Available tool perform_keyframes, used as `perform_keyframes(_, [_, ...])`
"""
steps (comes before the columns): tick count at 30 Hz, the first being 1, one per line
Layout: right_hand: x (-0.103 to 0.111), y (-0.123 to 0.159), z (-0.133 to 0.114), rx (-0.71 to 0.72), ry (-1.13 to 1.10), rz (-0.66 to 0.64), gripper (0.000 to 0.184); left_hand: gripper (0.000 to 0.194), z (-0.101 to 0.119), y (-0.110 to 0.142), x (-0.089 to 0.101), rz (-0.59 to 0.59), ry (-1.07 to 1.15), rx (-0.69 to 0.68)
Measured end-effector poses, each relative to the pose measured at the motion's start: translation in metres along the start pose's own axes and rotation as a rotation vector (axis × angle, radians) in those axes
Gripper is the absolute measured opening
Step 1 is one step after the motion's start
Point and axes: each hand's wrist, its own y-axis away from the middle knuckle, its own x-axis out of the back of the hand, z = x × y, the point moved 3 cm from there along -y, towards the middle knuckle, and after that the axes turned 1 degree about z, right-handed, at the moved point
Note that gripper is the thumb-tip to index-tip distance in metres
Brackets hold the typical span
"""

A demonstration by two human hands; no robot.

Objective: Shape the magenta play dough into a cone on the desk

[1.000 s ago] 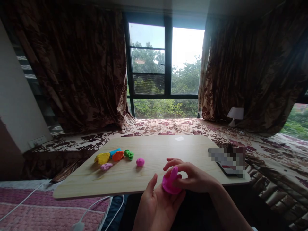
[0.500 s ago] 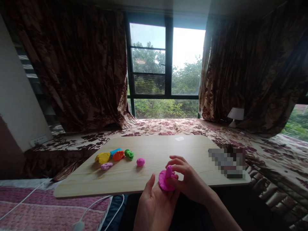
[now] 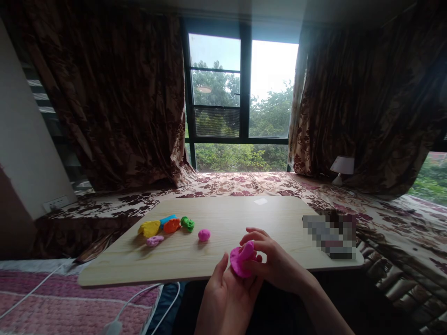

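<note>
A flattened round of bright pink modelling clay (image 3: 239, 263) rests on the fingers of my left hand (image 3: 226, 295), which is palm up with the thumb held apart. One side of the clay rises in a flap. My right hand (image 3: 275, 260) pinches that raised part between thumb and fingers. Just beyond my hands, a small pink clay ball (image 3: 204, 235) sits on the pale wooden table (image 3: 226, 218).
At the table's left lie yellow clay (image 3: 149, 228), blue clay (image 3: 168, 219), orange clay (image 3: 172, 225), green clay (image 3: 187, 224) and light pink clay (image 3: 154, 241). A blurred-out object (image 3: 330, 235) is at the right edge. A small white paper (image 3: 260, 201) lies at the back.
The raised part of the pink clay has bent over to the right and looks broader. My right hand has shifted slightly with it; the other clay pieces stay put.
</note>
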Motion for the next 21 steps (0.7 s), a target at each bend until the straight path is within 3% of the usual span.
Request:
perform_keyframes(6, [-0.004, -0.001, 0.003, -0.015, -0.001, 0.056, 0.012, 0.047, 0.000, 0.000, 0.002, -0.026, 0.034, 0.032])
perform_keyframes(14, [0.002, 0.000, 0.001, 0.013, -0.033, -0.104, 0.020, 0.050, 0.002, -0.002, 0.014, -0.029, 0.039, 0.059])
perform_keyframes(21, [-0.010, 0.002, 0.007, -0.107, 0.044, 0.108, 0.009, 0.046, 0.001, -0.002, 0.004, -0.031, 0.053, 0.026])
